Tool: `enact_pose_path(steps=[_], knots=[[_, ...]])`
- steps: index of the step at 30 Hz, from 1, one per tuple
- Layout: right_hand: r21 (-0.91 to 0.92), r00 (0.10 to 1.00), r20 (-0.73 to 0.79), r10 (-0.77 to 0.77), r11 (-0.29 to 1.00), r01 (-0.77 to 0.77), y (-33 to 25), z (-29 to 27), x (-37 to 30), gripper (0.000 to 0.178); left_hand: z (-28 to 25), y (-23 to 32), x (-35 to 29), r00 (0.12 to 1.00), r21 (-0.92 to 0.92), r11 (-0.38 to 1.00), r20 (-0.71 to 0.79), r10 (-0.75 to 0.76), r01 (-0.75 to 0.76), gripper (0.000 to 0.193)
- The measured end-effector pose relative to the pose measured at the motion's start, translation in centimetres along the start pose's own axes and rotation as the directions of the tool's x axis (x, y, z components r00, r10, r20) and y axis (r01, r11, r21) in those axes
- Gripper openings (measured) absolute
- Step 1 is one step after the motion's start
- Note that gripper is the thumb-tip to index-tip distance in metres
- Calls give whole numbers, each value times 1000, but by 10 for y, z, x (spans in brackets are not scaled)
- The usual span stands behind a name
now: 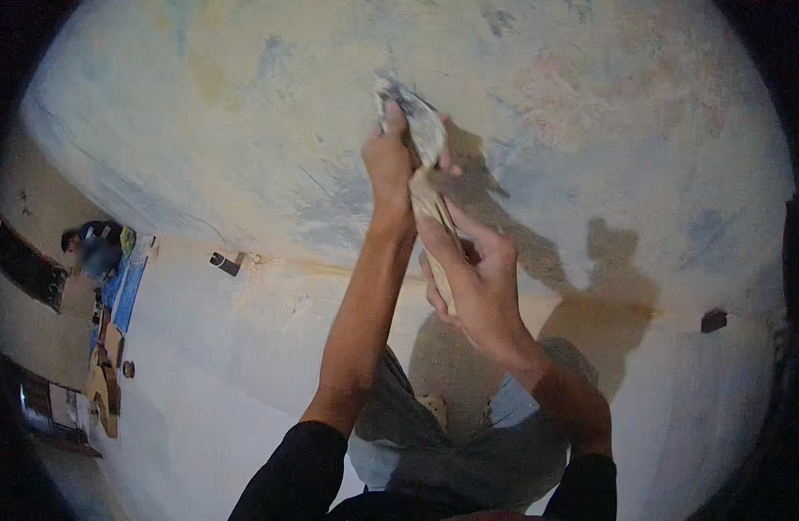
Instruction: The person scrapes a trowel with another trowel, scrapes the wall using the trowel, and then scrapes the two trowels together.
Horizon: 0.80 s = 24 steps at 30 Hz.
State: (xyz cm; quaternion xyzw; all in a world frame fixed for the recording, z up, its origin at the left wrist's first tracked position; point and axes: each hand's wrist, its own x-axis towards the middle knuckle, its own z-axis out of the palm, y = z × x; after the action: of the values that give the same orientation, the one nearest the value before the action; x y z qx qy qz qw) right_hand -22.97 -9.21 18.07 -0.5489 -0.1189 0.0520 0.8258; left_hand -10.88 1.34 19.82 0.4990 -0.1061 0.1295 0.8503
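Grips a crumpled grey-white scrap (428,135) in the left hand (387,169), with thumb on top, and a tan strip (433,210) in the right hand (482,282), just below — too blurred to tell whether joined. Holds both over a surface mottled blue and yellow (269,130), beside a dark shadow (612,300). Shows grey trousers (469,469) below and — far left — another person (95,247) near a blue sheet (130,282).

One left hand (388,169), one right hand (488,282), two black sleeves (291,473), two small dark blocks (714,321) and one other person (100,250) show. Whether the whitish wad (427,130) and tan strip (430,206) make one thing or two is unclear.
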Motion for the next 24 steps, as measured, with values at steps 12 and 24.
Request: enact_pose_path(steps=[12, 24], knots=[[41, 998, 56, 18, 999, -20, -27, 5, 6, 47, 8, 10, 4, 1000, -55, 998, 7, -6, 7, 46], [27, 997, -70, 21, 999, -19, -11, 5, -11, 41, 24, -1, -10, 999, -16, 999, 21, -41, 42, 45]])
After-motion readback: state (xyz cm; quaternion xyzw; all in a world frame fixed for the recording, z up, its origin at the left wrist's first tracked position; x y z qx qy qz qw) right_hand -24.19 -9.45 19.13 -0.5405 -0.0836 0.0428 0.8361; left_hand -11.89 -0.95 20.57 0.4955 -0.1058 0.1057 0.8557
